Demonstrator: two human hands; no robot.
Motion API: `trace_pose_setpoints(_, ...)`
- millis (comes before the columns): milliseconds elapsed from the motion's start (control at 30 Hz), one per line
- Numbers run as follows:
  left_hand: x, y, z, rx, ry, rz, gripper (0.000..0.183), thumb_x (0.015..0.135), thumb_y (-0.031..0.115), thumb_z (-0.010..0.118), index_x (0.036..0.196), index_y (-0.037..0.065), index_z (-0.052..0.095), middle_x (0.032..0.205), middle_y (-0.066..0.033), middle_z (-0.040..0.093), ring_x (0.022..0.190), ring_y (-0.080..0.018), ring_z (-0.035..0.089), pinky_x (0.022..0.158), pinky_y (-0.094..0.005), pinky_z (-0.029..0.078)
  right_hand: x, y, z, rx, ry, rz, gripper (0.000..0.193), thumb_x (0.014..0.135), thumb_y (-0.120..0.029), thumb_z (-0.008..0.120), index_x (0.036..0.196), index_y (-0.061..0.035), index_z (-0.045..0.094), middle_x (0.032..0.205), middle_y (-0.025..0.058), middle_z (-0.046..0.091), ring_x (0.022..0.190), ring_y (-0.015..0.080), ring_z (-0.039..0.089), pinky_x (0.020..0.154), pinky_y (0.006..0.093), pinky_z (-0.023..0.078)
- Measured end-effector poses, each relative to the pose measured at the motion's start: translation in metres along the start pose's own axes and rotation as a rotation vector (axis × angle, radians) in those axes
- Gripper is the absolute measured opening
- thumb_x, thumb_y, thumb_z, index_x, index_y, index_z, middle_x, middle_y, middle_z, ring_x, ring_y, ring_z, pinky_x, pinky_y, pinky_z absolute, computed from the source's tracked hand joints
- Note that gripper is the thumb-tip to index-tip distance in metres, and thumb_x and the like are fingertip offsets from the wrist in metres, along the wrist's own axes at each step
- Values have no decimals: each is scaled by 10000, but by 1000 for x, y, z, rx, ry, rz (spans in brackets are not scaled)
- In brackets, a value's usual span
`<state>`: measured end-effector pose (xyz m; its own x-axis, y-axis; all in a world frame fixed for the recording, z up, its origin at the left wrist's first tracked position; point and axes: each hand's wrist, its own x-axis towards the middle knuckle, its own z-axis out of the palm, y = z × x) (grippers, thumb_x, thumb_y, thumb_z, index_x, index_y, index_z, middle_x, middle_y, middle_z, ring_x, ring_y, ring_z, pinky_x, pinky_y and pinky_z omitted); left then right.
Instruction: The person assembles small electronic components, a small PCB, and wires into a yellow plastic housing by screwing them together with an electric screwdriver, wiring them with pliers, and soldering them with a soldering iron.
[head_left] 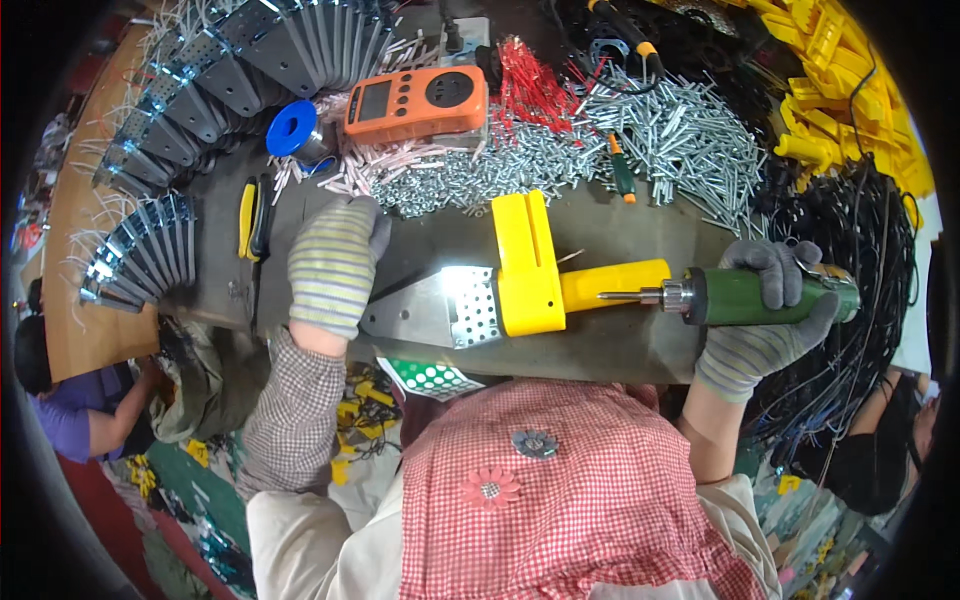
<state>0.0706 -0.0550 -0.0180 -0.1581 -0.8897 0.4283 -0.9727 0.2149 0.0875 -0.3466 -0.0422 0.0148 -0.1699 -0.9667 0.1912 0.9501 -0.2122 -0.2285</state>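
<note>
My right hand (765, 330), in a grey striped glove, grips a green electric screwdriver (745, 297) whose bit points left. The bit's tip lies over the tubular handle of a yellow plastic housing (531, 265) on the bench. A tapered metal plate (410, 312) with a shiny perforated section extends from the housing's left side. My left hand (335, 265), gloved alike, is closed beside the heap of small screws (440, 182); anything between its fingertips is hidden. Just left of it lie yellow-and-black pliers (254, 220).
Stacked metal plates with wires (240, 75) curve along the left. An orange meter (416, 104), a blue solder spool (293, 130), long screws (685, 140) and red-wired parts (533, 90) line the back. Black cables (840, 230) and yellow housings (835, 75) crowd the right. People sit at both sides.
</note>
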Motion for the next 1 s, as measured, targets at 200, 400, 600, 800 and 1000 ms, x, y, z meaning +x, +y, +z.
trace_pose_setpoints(200, 37, 3, 3, 355, -334, 124, 137, 864, 186, 764, 928, 82, 702, 870, -136, 697, 845, -359, 702, 782, -500, 565, -20, 12, -4, 69, 66, 31, 408, 953, -438, 772, 1171, -112, 657, 707, -70, 383, 638, 99, 374, 938, 347, 438)
trace_pose_setpoints(400, 2, 67, -44, -491, -185, -44, 108, 840, 63, 777, 921, 81, 707, 798, -93, 640, 651, -235, 636, 618, -377, 519, -24, 21, -4, 16, 114, 9, 411, 955, -473, 760, 1158, -133, 649, 727, -60, 410, 645, 108, 404, 946, 357, 444)
trace_pose_setpoints(600, -52, 105, -28, -623, -9, 3, 228, 708, 37, 798, 862, 116, 648, 804, -50, 611, 757, -300, 609, 734, -423, 490, -23, 27, -9, 30, 115, 59, 405, 949, -479, 759, 1141, -142, 642, 736, -52, 427, 660, 122, 438, 973, 372, 475)
trace_pose_setpoints(800, -63, 103, -18, -570, 38, -12, 227, 696, 85, 810, 840, 127, 640, 788, -47, 601, 745, -284, 598, 753, -440, 471, -22, 27, -16, 40, 136, 81, 372, 940, -435, 768, 1130, -143, 637, 737, -46, 457, 654, 130, 447, 982, 390, 497)
trace_pose_setpoints(1000, -54, 102, -20, -600, -13, 17, 224, 705, 96, 818, 841, 128, 643, 786, -45, 595, 750, -290, 592, 745, -437, 474, -21, 29, -17, 60, 95, 89, 335, 954, -405, 757, 1100, -135, 623, 736, -44, 464, 639, 128, 443, 991, 399, 504)
